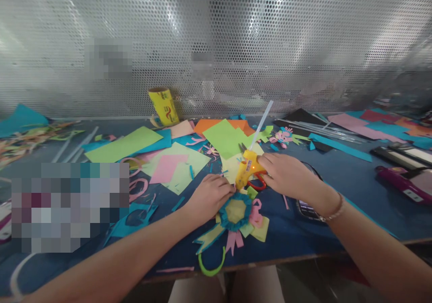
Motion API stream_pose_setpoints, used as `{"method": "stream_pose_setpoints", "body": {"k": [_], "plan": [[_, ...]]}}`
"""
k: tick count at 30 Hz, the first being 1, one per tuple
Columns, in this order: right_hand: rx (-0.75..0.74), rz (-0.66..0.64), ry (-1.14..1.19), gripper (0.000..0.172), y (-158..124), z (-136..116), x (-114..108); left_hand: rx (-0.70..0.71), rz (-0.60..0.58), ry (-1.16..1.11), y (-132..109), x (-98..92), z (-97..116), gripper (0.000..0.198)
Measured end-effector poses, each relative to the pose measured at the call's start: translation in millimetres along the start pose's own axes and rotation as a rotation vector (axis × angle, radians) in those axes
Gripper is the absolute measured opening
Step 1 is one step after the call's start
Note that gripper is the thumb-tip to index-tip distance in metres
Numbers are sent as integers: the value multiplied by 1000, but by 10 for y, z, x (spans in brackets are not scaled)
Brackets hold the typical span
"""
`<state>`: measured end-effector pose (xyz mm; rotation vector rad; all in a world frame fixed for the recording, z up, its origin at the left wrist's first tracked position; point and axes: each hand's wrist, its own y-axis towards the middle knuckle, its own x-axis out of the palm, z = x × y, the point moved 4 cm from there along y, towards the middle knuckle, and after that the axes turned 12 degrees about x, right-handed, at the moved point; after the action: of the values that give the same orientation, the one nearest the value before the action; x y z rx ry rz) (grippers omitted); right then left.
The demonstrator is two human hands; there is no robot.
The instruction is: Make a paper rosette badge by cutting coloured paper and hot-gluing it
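A round paper rosette [236,212] lies near the table's front edge, with a ruffled blue rim, a yellowish middle and green, yellow and pink paper tails. My left hand [211,195] rests at its upper left rim, fingers bent and closed on the edge. Wrapped in my right hand [286,170] is a yellow hot glue gun [249,163], its nozzle pointing down at the rosette's top rim beside my left fingertips. A clear glue stick [262,124] juts up from its back. Scissors with red handles [259,182] lie partly hidden behind the glue gun.
Green paper sheets [124,144] and other coloured scraps cover the table's middle. A yellow tape roll [164,106] stands against the perforated metal panel [236,46]. A phone [308,208] lies beneath my right wrist. More glue sticks [330,130] and a purple tool [403,184] are at right.
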<state>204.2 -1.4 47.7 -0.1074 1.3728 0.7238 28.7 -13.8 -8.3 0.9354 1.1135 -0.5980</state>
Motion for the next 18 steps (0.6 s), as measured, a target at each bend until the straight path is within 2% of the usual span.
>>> {"method": "stream_pose_setpoints", "body": {"k": [6, 18], "plan": [[39, -21, -6, 15, -18, 7, 0, -22, -8, -22, 9, 0, 2, 20], [276, 44, -14, 16, -141, 180, -2, 88, -11, -37, -4, 17, 14, 26]]}}
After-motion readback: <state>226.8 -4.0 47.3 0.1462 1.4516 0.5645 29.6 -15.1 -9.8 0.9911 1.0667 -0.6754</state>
